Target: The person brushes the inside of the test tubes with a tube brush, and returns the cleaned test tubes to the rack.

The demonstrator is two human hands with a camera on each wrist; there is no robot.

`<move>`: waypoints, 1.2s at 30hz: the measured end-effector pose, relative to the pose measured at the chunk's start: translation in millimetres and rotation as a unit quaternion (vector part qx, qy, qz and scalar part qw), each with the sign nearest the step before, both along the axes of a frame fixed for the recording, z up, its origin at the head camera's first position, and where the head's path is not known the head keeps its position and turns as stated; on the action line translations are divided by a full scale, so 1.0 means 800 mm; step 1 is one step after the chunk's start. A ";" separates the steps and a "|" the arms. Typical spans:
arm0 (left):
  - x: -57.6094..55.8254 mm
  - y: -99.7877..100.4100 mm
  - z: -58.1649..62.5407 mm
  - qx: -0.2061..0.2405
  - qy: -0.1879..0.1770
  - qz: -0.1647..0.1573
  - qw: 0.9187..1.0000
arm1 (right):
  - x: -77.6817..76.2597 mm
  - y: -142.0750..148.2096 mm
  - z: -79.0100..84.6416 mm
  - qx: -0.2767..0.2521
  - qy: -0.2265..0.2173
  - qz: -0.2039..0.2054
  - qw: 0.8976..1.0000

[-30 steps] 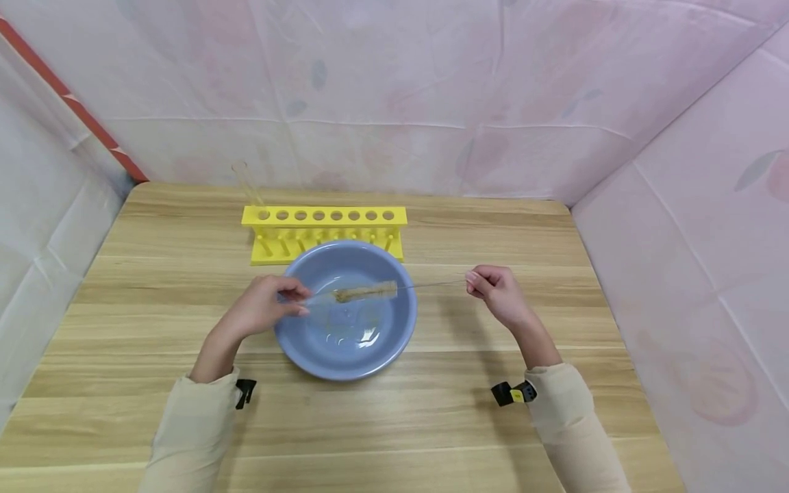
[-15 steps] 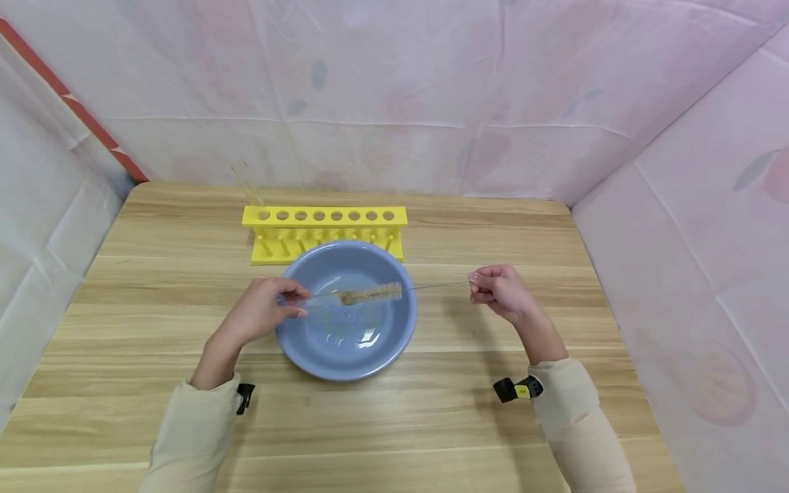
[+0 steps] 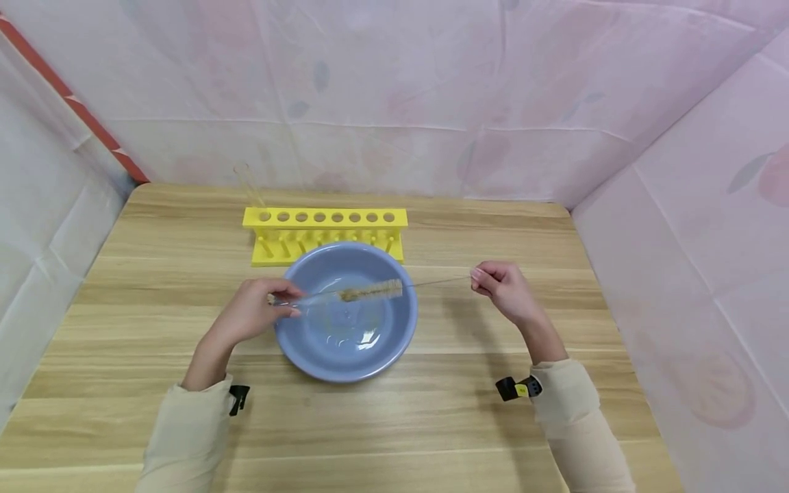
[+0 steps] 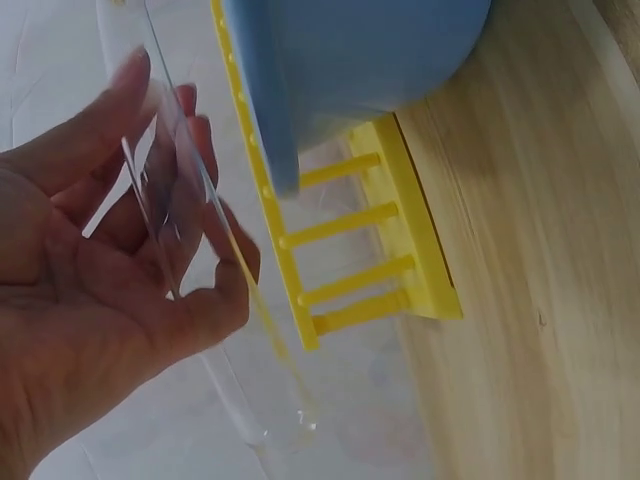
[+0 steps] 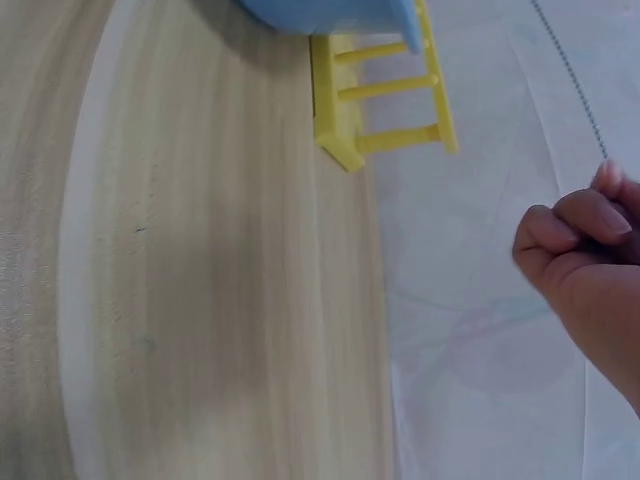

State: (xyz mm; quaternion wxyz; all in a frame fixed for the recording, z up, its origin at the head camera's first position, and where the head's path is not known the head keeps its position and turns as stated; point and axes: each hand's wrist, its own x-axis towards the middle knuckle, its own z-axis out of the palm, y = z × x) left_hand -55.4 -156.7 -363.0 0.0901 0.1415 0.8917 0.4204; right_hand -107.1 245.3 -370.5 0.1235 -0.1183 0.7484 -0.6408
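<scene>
My left hand (image 3: 253, 311) holds a clear glass test tube (image 3: 320, 298) almost level over the blue basin (image 3: 407, 335). In the left wrist view the thumb and curled fingers lie round the tube (image 4: 240, 395). A test tube brush (image 3: 372, 291) with tan bristles lies in line with the tube, above the basin. How far its bristles sit inside the glass is hard to tell. To the right of the basin, my right hand (image 3: 502, 291) pinches the far end of the brush's thin twisted wire handle (image 5: 570, 70).
Behind the basin stands a yellow test tube rack (image 3: 327, 218) with a row of holes and pegs. Another clear tube (image 3: 249, 186) leans in its leftmost hole. A wooden table (image 3: 370, 438) carries everything, with patterned cloth walls (image 3: 394, 82) behind and beside it.
My left hand has shifted a little to the left with the tube. My right hand and the brush have moved slightly to the right since a second ago. Basin and rack stay put.
</scene>
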 end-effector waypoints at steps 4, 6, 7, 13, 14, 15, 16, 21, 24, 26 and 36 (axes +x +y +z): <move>0.000 -0.005 -0.001 0.007 -0.008 -0.015 1.000 | 0.005 0.002 -0.008 0.024 0.075 -0.031 0.996; 0.000 -0.005 -0.002 0.005 -0.009 -0.014 1.000 | 0.006 0.003 -0.009 0.022 0.082 -0.039 0.996; 0.001 -0.004 -0.002 0.003 -0.007 -0.012 1.000 | 0.006 0.003 -0.009 0.020 0.075 -0.041 0.996; 0.004 -0.008 0.000 -0.029 0.015 0.029 0.999 | 0.002 0.016 -0.005 -0.085 -0.075 -0.024 0.993; 0.006 -0.012 0.001 -0.033 0.017 0.040 0.998 | 0.001 0.021 -0.005 -0.105 -0.099 -0.023 0.989; 0.008 -0.016 0.001 -0.038 0.020 0.053 0.998 | 0.001 0.028 -0.004 -0.125 -0.118 -0.022 0.985; 0.010 -0.020 0.001 -0.043 0.022 0.065 0.997 | 0.001 0.034 -0.004 -0.136 -0.126 -0.021 0.982; 0.018 -0.035 -0.001 -0.047 0.033 0.101 0.993 | 0.003 0.052 -0.006 -0.149 -0.114 -0.003 0.982; 0.018 -0.036 -0.001 -0.044 0.043 0.112 0.992 | 0.003 0.051 -0.008 -0.153 -0.107 -0.005 0.982; 0.017 -0.036 -0.001 -0.043 0.049 0.123 0.990 | 0.003 0.047 -0.009 -0.151 -0.109 -0.009 0.982; -0.005 -0.027 0.022 -0.016 0.075 0.169 0.983 | 0.002 -0.001 -0.021 -0.132 -0.146 -0.014 0.980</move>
